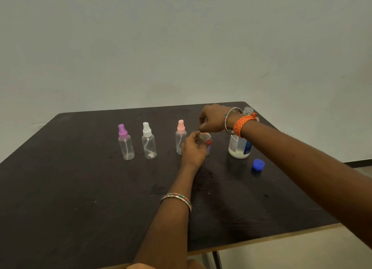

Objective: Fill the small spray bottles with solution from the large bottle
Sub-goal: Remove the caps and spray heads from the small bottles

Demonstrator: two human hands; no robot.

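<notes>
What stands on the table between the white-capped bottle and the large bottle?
In the head view: the pink-capped bottle, then a fourth small bottle held by the left hand, with the right hand at its top.

3 small clear spray bottles upright in a row on dark table: purple-cap (125,143), white-cap (149,141), pink-cap (180,137), all look empty. 4th small bottle (206,143) just right of pink one, mostly hidden. Large bottle (239,144) upright at right, uncapped, w/ clear liquid; its blue cap (258,164) lies near, front-right.
</notes>
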